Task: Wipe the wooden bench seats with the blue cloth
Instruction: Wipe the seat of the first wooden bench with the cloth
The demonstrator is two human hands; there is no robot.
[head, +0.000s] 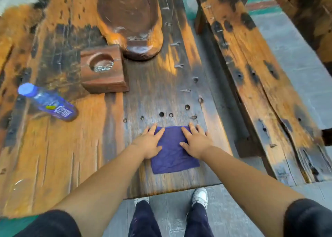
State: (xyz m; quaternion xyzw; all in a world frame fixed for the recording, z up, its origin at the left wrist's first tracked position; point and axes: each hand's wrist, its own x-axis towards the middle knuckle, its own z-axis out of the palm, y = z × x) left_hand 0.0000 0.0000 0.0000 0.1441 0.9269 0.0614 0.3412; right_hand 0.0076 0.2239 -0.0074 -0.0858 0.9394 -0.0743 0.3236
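Note:
A folded blue cloth [172, 154] lies flat on the dark, worn wooden tabletop [154, 96] near its front edge. My left hand [150, 141] presses flat on the cloth's left edge, fingers spread. My right hand [195, 140] lies flat on its upper right part, fingers apart too. Neither hand is closed around the cloth. A long wooden bench seat [255, 78] runs along the right side of the table, apart from both hands.
A plastic bottle [48, 101] with a blue label lies on its side at the left. A square wooden block [104, 69] with a round hollow stands behind the cloth. A large carved wooden piece [131, 19] sits at the back. My feet [199, 197] stand on the grey floor.

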